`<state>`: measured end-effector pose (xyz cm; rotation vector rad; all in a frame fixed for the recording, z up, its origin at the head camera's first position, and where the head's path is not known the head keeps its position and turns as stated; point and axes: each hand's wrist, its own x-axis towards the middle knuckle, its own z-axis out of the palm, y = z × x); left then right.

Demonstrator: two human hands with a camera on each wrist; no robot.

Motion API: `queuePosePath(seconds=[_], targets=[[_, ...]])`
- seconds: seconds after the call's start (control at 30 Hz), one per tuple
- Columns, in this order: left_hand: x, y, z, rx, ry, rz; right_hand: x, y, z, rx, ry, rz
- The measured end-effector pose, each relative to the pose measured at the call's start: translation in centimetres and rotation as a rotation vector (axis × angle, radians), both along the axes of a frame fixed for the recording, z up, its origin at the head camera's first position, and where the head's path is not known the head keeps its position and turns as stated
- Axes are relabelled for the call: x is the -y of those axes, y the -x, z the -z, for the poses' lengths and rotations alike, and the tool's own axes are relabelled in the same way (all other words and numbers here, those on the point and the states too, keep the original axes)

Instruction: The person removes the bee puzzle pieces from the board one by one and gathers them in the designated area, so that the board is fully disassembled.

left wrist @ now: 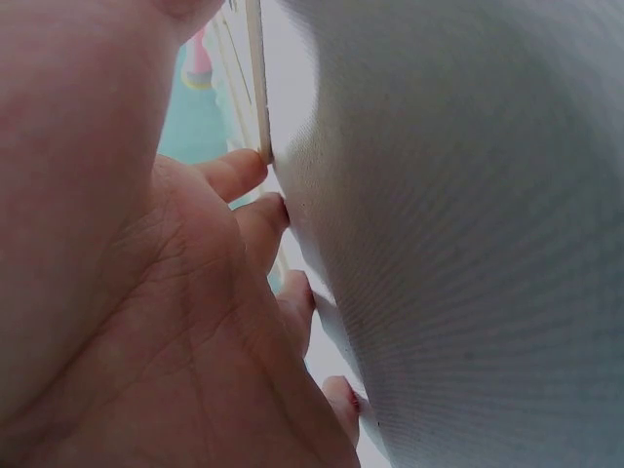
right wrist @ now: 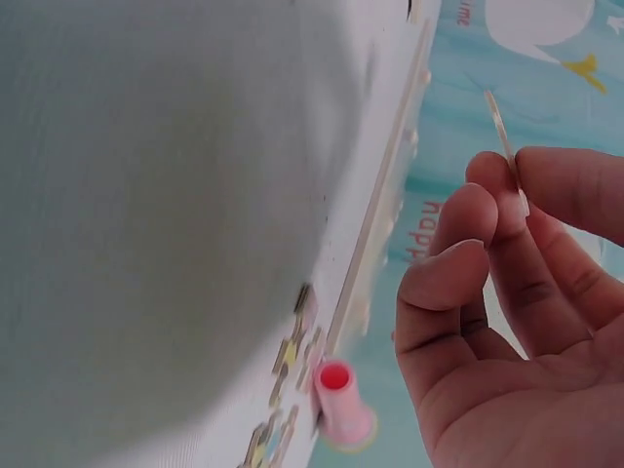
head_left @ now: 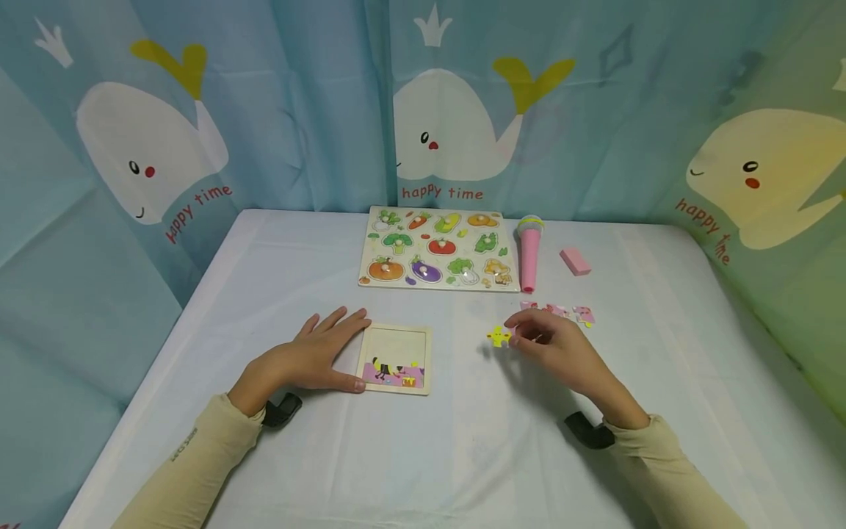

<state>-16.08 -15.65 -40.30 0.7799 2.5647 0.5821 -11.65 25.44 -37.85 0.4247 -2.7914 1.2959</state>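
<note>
A square wooden puzzle tray (head_left: pixel 427 361) lies on the table, its bottom part filled with pink, yellow and black pieces. My left hand (head_left: pixel 317 360) rests at the tray's left side, fingers spread and thumb at its lower left corner. In the left wrist view, the fingers (left wrist: pixel 234 175) reach the tray's edge. Between thumb and fingertips, my right hand (head_left: pixel 558 351) pinches a yellow and pink puzzle piece (head_left: pixel 499 337) above the table, right of the tray. The right wrist view shows this piece edge-on. Loose puzzle pieces (head_left: pixel 584 316) lie behind the right hand, which partly hides them.
A vegetable peg puzzle board (head_left: pixel 410 253) lies at the back of the table. Beside it are a pink toy microphone (head_left: pixel 529 257) and a pink block (head_left: pixel 575 261). A blue curtain (head_left: pixel 317 110) printed with whales hangs behind the table.
</note>
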Motion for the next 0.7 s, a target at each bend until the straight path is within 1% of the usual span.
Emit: queuePosePath(seconds=[0.2, 0.43, 0.63, 0.7], targets=[[0.0, -0.1, -0.1, 0.000, -0.007, 0.006, -1.1, -0.3, -0.2, -0.009, -0.003, 0.039], [0.0, 0.0, 0.1, 0.002, -0.010, 0.009, -2.7, -0.8, -0.1, -0.008, 0.016, 0.084], [0.1, 0.1, 0.1, -0.001, -0.006, 0.009, -4.3, -1.1, -0.4, 0.015, 0.022, 0.160], [0.1, 0.1, 0.1, 0.001, -0.009, 0.013, -4.8, -1.1, -0.5, 0.030, 0.039, 0.186]])
